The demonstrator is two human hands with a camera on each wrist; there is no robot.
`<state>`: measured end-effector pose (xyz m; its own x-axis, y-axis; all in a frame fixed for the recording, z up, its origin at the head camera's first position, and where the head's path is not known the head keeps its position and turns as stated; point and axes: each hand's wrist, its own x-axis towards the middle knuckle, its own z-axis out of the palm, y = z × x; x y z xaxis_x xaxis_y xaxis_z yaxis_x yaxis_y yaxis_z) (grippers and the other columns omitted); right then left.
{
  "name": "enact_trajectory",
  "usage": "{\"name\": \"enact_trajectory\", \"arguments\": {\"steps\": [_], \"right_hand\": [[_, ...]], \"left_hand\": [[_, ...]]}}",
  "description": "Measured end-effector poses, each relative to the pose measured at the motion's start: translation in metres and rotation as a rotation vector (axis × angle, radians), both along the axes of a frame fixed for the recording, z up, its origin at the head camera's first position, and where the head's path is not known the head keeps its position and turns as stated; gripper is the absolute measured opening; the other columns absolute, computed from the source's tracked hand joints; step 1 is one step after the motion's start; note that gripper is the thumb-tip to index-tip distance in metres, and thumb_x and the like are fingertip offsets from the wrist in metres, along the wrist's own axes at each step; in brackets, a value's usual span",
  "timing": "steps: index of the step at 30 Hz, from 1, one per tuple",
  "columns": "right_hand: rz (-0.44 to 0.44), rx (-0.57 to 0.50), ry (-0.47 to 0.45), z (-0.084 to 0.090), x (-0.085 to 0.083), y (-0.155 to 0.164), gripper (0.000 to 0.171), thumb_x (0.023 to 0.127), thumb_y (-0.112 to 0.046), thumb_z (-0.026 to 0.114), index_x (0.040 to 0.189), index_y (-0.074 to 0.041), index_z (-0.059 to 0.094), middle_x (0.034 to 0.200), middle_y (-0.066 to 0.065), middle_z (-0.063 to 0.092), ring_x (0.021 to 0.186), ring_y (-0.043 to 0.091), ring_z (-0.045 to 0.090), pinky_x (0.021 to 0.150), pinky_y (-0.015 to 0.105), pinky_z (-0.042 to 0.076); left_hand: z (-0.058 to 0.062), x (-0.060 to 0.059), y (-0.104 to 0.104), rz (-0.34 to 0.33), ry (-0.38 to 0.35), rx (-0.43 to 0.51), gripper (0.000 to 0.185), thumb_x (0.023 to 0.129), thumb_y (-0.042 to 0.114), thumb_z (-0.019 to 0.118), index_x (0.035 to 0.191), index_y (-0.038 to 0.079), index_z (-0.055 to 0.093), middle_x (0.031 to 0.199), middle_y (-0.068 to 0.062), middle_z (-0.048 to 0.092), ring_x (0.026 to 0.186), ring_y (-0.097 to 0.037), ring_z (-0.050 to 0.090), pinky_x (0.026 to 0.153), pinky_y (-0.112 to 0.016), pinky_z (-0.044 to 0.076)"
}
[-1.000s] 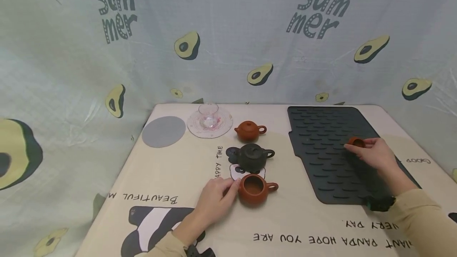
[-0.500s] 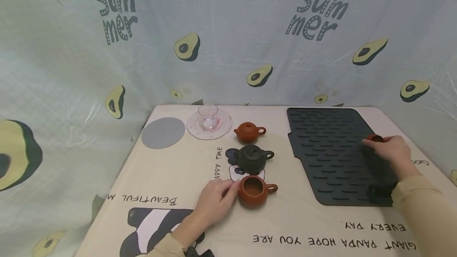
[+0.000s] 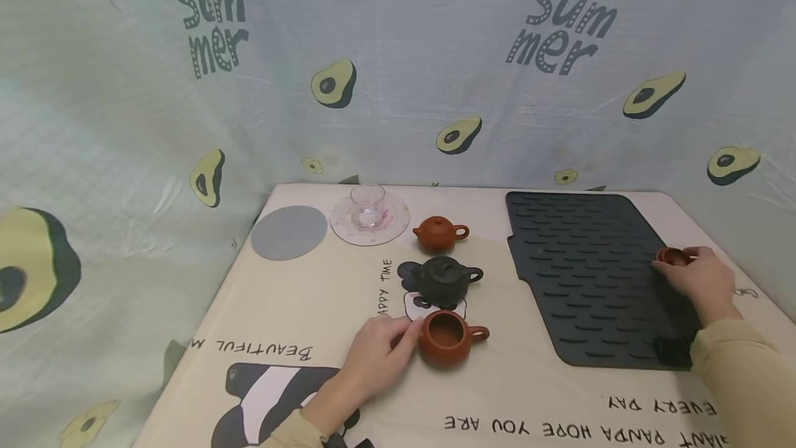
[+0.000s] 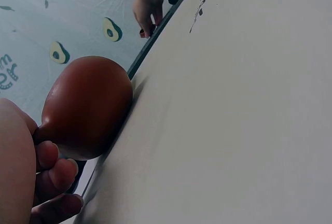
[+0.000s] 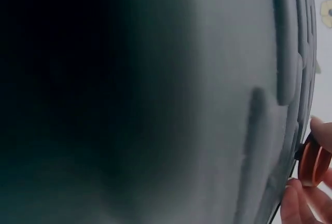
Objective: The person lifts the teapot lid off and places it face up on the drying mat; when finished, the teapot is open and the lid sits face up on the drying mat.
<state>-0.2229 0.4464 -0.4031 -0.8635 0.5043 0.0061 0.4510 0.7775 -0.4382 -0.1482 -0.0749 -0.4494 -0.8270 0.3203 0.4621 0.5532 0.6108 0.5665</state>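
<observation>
My left hand (image 3: 381, 358) pinches the short spout of a reddish-brown clay teapot (image 3: 445, 348) standing lidless on the table. In the left wrist view the teapot's rounded body (image 4: 91, 107) fills the space beyond my curled fingers (image 4: 54, 177). Over the right edge of a dark ridged mat (image 3: 597, 282), my right hand (image 3: 705, 282) holds a small reddish-brown teapot lid (image 3: 673, 257) between thumb and fingers. The right wrist view catches that lid (image 5: 311, 164) edge-on beside the mat; its contact with the mat is unclear.
Behind the lidless teapot stand a black teapot (image 3: 443, 282) and a smaller reddish-brown teapot (image 3: 438, 234), both lidded. Farther left, a clear glass (image 3: 367, 207) sits on a patterned plate (image 3: 342, 230) next to a grey oval mat (image 3: 289, 232). A printed curtain (image 3: 385, 33) hangs behind the table.
My right hand has carried the lid rightward from the middle of the dark mat to its right edge. The left hand stays on the spout, and the teapots have not moved.
</observation>
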Motion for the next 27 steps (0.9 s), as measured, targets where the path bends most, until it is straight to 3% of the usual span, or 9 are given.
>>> {"name": "enact_trajectory", "arguments": {"steps": [6, 16, 23, 27], "right_hand": [[0.044, 0.061, 0.022, -0.006, 0.004, 0.002, 0.075, 0.087, -0.042, 0.057, 0.13, 0.013, 0.031, 0.118, 0.04, 0.037, 0.105, 0.053, 0.036, 0.082, 0.058, 0.029], [0.104, 0.063, 0.048, -0.005, 0.004, 0.001, 0.075, 0.086, -0.039, 0.059, 0.131, 0.013, 0.03, 0.115, 0.04, 0.039, 0.101, 0.054, 0.036, 0.083, 0.059, 0.025], [0.131, 0.118, 0.064, 0.005, 0.003, -0.002, 0.08, 0.085, -0.036, 0.061, 0.135, 0.015, 0.023, 0.117, 0.043, 0.035, 0.103, 0.057, 0.036, 0.081, 0.061, 0.032], [0.171, 0.191, 0.084, 0.012, -0.003, -0.012, 0.076, 0.084, -0.031, 0.061, 0.133, 0.015, 0.026, 0.116, 0.042, 0.038, 0.106, 0.057, 0.034, 0.087, 0.061, 0.027]], "left_hand": [[0.0, 0.001, 0.001, -0.005, -0.012, -0.004, 0.038, 0.097, 0.038, 0.045, 0.059, 0.031, 0.048, 0.05, 0.02, 0.033, 0.054, -0.002, 0.037, 0.056, -0.022, 0.031], [0.002, 0.001, 0.001, 0.008, -0.002, -0.007, 0.038, 0.097, 0.039, 0.044, 0.059, 0.032, 0.045, 0.05, 0.021, 0.033, 0.054, -0.001, 0.037, 0.056, -0.023, 0.031], [0.004, 0.001, 0.001, 0.008, 0.015, -0.019, 0.038, 0.097, 0.037, 0.045, 0.059, 0.031, 0.045, 0.05, 0.02, 0.032, 0.054, -0.002, 0.037, 0.056, -0.023, 0.031], [0.005, 0.001, 0.001, 0.011, 0.032, -0.024, 0.038, 0.097, 0.035, 0.046, 0.059, 0.031, 0.044, 0.05, 0.021, 0.032, 0.054, -0.002, 0.037, 0.055, -0.022, 0.031]]}}
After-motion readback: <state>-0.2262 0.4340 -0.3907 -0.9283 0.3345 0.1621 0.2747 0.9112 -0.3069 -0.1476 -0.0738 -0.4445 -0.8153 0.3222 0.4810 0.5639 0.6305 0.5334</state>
